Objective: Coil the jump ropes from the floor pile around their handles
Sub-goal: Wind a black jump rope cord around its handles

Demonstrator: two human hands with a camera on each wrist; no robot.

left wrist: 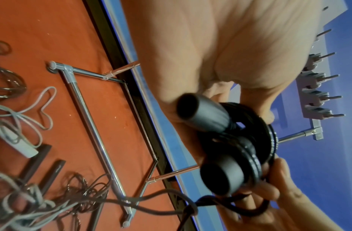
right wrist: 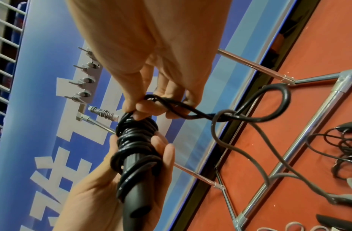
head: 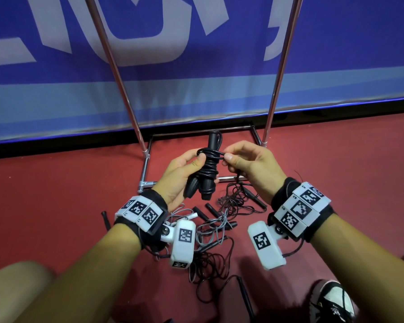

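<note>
The left hand (head: 180,176) is wrapped around the pair of black handles (head: 202,183), thumb pressing the wound turns against them, so the bundle stands roughly upright in front of the person, above the floor. The right hand (head: 247,164) pinches the black rope (right wrist: 191,109) between thumb and fingertips just beside the top of the coil (head: 210,163), right at the last turn. The two hands are nearly touching across the bundle.

Most of this rope looks wound already; the right wrist view shows a short loose loop trailing from the pinch, with a grey rope (right wrist: 250,140) caught through it. Judging from that, the good way to finish is to shake or lift the black loop free of the grey one first, otherwise the next turn would drag the floor pile (head: 219,220) along. Then keep the rope taut from the pinch, lay each turn snug beside the previous one rather than over it, and let the left thumb shift up to trap every new turn. The tail end probably wants tucking under a tight turn so the coil does not spring open.

The remaining ropes lie tangled on the red floor (head: 68,183) beneath the wrists, in front of the chrome rack base (head: 145,170).
</note>
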